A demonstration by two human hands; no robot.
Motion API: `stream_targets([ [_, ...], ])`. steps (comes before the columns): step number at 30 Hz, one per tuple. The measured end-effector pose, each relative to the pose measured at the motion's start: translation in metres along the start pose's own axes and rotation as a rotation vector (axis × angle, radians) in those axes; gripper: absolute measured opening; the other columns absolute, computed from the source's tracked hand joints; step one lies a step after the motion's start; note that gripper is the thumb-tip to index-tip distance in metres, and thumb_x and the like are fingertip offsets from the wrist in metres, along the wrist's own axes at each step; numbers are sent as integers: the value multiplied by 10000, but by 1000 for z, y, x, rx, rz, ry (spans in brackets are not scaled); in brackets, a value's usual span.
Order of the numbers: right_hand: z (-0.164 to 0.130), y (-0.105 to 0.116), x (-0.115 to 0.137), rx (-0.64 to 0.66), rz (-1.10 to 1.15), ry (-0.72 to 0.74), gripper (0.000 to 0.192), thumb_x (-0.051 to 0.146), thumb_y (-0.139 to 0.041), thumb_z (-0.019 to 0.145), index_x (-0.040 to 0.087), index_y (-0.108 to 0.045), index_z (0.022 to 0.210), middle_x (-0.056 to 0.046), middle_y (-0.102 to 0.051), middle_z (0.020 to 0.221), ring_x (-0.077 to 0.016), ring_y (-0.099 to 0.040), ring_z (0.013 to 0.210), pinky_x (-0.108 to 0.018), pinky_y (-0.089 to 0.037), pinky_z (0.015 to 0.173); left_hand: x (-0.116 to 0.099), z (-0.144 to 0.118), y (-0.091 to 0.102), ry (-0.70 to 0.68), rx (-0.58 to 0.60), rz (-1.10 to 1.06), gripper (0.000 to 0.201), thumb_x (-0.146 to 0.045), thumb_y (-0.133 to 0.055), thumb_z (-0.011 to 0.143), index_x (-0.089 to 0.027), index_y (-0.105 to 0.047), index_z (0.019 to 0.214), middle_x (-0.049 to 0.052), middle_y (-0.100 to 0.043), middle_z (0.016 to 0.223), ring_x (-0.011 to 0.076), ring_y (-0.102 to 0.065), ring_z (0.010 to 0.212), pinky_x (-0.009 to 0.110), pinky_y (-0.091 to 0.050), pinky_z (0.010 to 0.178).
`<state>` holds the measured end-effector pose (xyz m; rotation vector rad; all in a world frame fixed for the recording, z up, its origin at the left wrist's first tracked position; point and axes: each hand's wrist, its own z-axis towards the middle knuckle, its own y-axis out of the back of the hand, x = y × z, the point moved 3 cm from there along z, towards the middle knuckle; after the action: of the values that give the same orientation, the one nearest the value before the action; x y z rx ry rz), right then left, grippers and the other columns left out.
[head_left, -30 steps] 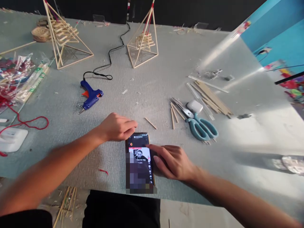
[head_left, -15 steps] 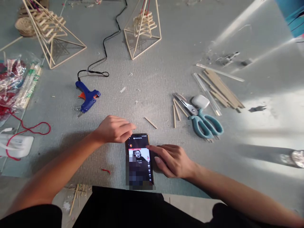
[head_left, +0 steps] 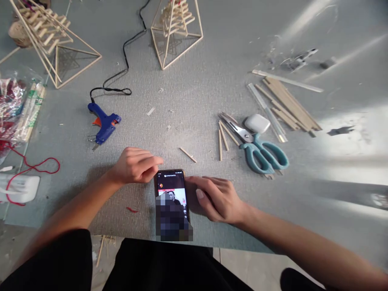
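Note:
A smartphone [head_left: 170, 186] lies flat with its screen lit, near the table's front edge. My left hand [head_left: 135, 165] rests on the grey mat [head_left: 194, 105] just left of the phone's top corner, its fingers loosely curled and touching the phone's edge. My right hand [head_left: 216, 197] lies flat beside the phone's right edge, fingertips against it. Neither hand holds anything. A short wooden stick [head_left: 188, 154] lies just beyond the phone.
Teal scissors [head_left: 260, 151], a white earbud case [head_left: 257, 123] and loose sticks [head_left: 222, 139] lie right of centre, flat wooden strips [head_left: 287, 105] farther right. A blue glue gun [head_left: 103, 123] with black cord lies left. Two stick pyramids [head_left: 174, 28] [head_left: 51, 44] stand at the back. Red string [head_left: 30, 167] is at the left.
The camera has tilted down, so everything sits higher in view. My right hand's fingertip slid off the screen to the phone's right edge. The left hand stays by the top corner.

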<state>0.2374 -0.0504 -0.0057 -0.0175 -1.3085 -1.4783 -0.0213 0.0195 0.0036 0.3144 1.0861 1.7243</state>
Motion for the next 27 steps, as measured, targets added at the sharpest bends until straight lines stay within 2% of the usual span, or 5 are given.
stream_targets([
  [5,5,4,-8,-82,72,-157,395,143,-483,999,185,-502,1391,-72,-706,978,-221,-634,858,-395,-572,740,-3,5,5,-26,-5,55,201,-69,-521,892,-220,-638,957,-90,-493,577,73,-436,509,231,-390,537],
  [9,12,2,-5,-84,-4,-118,450,140,-522,976,166,-459,1420,-150,-661,1237,-292,-601,1145,-495,-544,953,-5,12,7,-64,-21,81,189,-64,-531,880,-215,-634,929,-91,-524,570,69,-456,504,217,-411,547],
  [12,15,-1,-2,-72,-41,-91,493,159,-537,973,176,-430,1454,-165,-610,1335,-321,-552,1265,-540,-509,1043,-4,14,7,-65,-27,102,173,-76,-534,887,-211,-640,903,-84,-583,581,66,-489,504,216,-420,550],
  [21,17,-6,0,-61,-70,-57,537,239,-548,978,201,-399,1493,-169,-579,1397,-352,-529,1320,-611,-486,1086,-1,15,-1,-53,-118,78,241,-79,-500,887,-206,-682,795,-81,-642,562,61,-541,463,227,-403,507],
  [27,12,-9,-5,-25,-82,-33,522,256,-539,995,197,-401,1495,-162,-628,1356,-348,-541,1284,-619,-504,1074,1,12,-10,-59,-68,126,237,-125,-515,909,-205,-716,813,-66,-679,575,79,-607,495,251,-412,519],
])
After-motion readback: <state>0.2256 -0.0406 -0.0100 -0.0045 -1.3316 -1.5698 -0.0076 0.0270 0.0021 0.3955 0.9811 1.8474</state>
